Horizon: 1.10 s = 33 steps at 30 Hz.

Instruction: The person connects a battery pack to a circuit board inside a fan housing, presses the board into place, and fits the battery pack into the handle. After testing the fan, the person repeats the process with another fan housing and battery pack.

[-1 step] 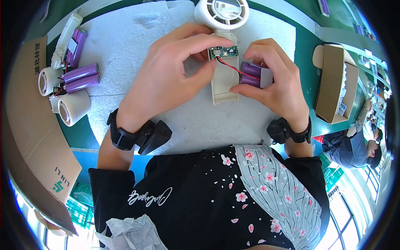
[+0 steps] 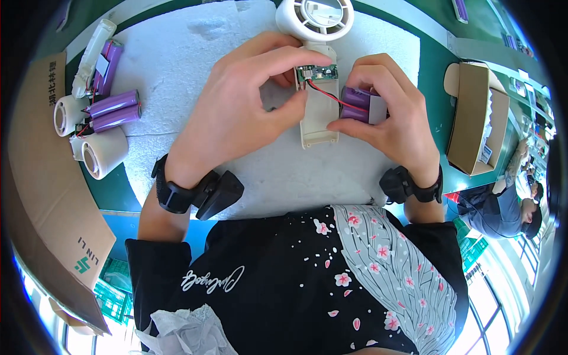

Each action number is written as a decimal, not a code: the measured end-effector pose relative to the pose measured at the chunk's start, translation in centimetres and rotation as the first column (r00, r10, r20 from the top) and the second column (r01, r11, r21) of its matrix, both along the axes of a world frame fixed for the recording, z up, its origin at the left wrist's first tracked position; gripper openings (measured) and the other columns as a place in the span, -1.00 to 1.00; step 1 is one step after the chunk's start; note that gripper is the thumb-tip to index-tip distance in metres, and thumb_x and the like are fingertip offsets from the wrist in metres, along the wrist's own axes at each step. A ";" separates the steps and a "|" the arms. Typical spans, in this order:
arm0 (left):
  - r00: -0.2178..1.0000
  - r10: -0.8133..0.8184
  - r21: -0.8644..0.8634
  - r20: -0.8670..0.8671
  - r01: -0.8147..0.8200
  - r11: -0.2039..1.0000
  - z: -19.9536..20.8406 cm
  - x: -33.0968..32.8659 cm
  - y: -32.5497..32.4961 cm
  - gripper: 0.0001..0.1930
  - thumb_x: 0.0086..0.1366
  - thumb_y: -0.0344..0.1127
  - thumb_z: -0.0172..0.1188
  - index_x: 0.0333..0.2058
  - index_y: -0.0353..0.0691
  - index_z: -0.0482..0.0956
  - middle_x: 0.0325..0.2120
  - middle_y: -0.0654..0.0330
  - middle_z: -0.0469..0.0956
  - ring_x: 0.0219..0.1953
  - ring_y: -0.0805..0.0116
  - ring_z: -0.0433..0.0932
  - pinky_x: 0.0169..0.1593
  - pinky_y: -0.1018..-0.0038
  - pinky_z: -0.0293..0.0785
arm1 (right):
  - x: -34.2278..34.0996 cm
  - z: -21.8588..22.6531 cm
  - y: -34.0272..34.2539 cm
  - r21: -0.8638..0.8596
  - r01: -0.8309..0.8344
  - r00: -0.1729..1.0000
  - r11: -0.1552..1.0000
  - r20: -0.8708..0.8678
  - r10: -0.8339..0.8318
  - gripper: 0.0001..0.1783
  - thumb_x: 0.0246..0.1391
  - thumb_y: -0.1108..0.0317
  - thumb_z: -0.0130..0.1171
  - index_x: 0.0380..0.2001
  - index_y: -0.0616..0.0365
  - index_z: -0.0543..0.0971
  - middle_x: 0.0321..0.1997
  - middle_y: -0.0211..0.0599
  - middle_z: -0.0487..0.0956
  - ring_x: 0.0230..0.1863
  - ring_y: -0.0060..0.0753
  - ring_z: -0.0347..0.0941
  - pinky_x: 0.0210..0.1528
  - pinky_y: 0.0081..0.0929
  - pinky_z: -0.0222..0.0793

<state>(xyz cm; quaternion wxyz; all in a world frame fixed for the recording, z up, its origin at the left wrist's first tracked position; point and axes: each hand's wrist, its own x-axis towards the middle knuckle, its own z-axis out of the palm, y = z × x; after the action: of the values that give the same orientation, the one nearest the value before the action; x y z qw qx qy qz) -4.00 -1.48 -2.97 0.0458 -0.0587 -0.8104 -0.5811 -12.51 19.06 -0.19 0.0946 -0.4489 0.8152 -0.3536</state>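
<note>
A white handheld fan (image 2: pixel 316 22) lies on the white foam with its handle shell (image 2: pixel 320 125) open. Inside the upper handle sits a green circuit board (image 2: pixel 319 73). My left hand (image 2: pixel 242 97) grips the shell's upper part, its index finger across the board's top edge and its thumb at the left side. In my right hand (image 2: pixel 395 106), thumb and fingers are closed round a purple two-cell battery pack (image 2: pixel 355 105) with a pale label, held just right of the shell. Red and black wires (image 2: pixel 322 92) run from board to pack. My other left fingertips are partly hidden.
More purple battery packs (image 2: pixel 115 110) and white fan parts (image 2: pixel 105 152) lie at the left, beside a large cardboard box (image 2: pixel 53 171). The foam sheet (image 2: pixel 177 53) covers the green table. An open cardboard box (image 2: pixel 473 127) stands at right; a person (image 2: pixel 500 210) sits beyond.
My left thumb has shifted very slightly at the shell's edge. Otherwise both hands, the fan and the battery pack stay in place.
</note>
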 end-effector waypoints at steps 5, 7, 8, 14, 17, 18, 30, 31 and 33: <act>0.998 0.021 -0.005 0.057 -0.021 1.000 -0.3 0.1 0.3 -0.60 0.07 -0.66 0.16 -0.08 -0.24 0.58 -0.10 0.18 0.49 -0.20 0.45 0.54 -0.14 0.56 0.48 | -0.8 0.8 1.1 0.119 -0.022 0.999 0.993 0.037 0.018 -0.64 -0.33 0.49 0.50 -0.39 0.21 0.55 -0.29 -0.29 0.55 -0.30 -0.38 0.51 -0.30 -0.52 0.45; 0.992 0.080 0.019 0.094 -0.082 0.996 -0.3 0.2 0.8 -0.62 0.07 -0.66 0.14 -0.11 -0.25 0.59 -0.11 0.17 0.50 -0.21 0.47 0.52 -0.15 0.60 0.45 | -1.2 1.3 1.5 0.156 -0.005 0.998 0.988 0.060 -0.005 -0.69 -0.30 0.51 0.47 -0.42 0.23 0.56 -0.28 -0.27 0.57 -0.28 -0.37 0.51 -0.29 -0.52 0.46; 0.992 0.079 0.021 0.095 -0.081 0.997 -0.3 0.2 1.0 -0.62 0.07 -0.66 0.14 -0.11 -0.25 0.59 -0.11 0.17 0.50 -0.21 0.47 0.52 -0.15 0.60 0.45 | -1.5 1.5 1.6 0.147 -0.025 0.999 0.989 -0.021 0.029 -0.72 -0.28 0.53 0.46 -0.44 0.25 0.57 -0.27 -0.26 0.58 -0.29 -0.36 0.52 -0.30 -0.52 0.46; 0.977 0.212 0.031 -0.008 -0.212 0.977 -0.9 0.3 1.8 -0.69 0.01 -0.60 0.17 -0.23 -0.17 0.63 -0.29 0.19 0.54 -0.44 0.40 0.48 -0.34 0.55 0.43 | -0.6 2.3 2.0 0.199 0.007 0.991 0.980 -0.131 0.020 -0.83 -0.22 0.56 0.39 -0.46 0.32 0.63 -0.21 -0.23 0.63 -0.32 -0.33 0.56 -0.30 -0.51 0.49; 0.974 0.225 0.041 -0.016 -0.224 0.974 -1.0 0.3 1.9 -0.70 0.02 -0.61 0.17 -0.24 -0.17 0.62 -0.29 0.19 0.54 -0.45 0.40 0.47 -0.34 0.54 0.42 | -0.2 2.5 2.0 0.205 0.008 0.991 0.979 -0.136 0.020 -0.83 -0.21 0.59 0.37 -0.45 0.33 0.62 -0.20 -0.23 0.64 -0.32 -0.32 0.56 -0.28 -0.51 0.50; 0.974 0.227 0.046 -0.015 -0.226 0.973 -1.1 0.3 2.0 -0.70 0.02 -0.61 0.16 -0.24 -0.17 0.62 -0.29 0.19 0.54 -0.46 0.40 0.47 -0.34 0.54 0.42 | -0.1 2.5 2.0 0.208 0.009 0.990 0.978 -0.139 0.020 -0.83 -0.21 0.60 0.36 -0.44 0.34 0.62 -0.19 -0.23 0.64 -0.32 -0.32 0.57 -0.27 -0.51 0.51; 0.981 0.196 -0.006 0.005 -0.196 0.981 -0.9 0.6 1.8 -0.68 0.06 -0.66 0.12 -0.19 -0.24 0.60 -0.17 0.16 0.54 -0.37 0.48 0.48 -0.27 0.60 0.42 | -0.5 2.6 2.1 0.230 -0.028 0.988 0.973 -0.140 0.062 -0.85 -0.19 0.64 0.32 -0.43 0.36 0.63 -0.17 -0.21 0.66 -0.29 -0.30 0.58 -0.25 -0.49 0.52; 0.984 0.175 -0.030 0.019 -0.174 0.984 -0.8 0.6 1.8 -0.68 0.08 -0.67 0.11 -0.16 -0.28 0.59 -0.11 0.15 0.54 -0.32 0.52 0.49 -0.24 0.64 0.42 | -0.5 2.5 2.1 0.229 -0.030 0.988 0.973 -0.139 0.063 -0.85 -0.19 0.64 0.32 -0.43 0.36 0.63 -0.17 -0.21 0.66 -0.29 -0.30 0.58 -0.25 -0.49 0.52; 0.985 0.172 -0.028 0.018 -0.171 0.985 -0.7 0.6 1.6 -0.67 0.08 -0.67 0.11 -0.16 -0.28 0.59 -0.11 0.14 0.54 -0.33 0.52 0.49 -0.24 0.64 0.42 | -0.5 2.4 2.2 0.230 -0.032 0.988 0.973 -0.140 0.066 -0.85 -0.18 0.63 0.32 -0.42 0.36 0.63 -0.17 -0.21 0.66 -0.29 -0.29 0.58 -0.25 -0.48 0.52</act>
<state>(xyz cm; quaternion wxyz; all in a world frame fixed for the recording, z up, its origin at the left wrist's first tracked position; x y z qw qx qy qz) -3.41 0.16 -3.70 0.0868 0.0166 -0.8205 -0.5647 -13.03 21.25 2.18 0.0936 -0.4801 0.8436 -0.2216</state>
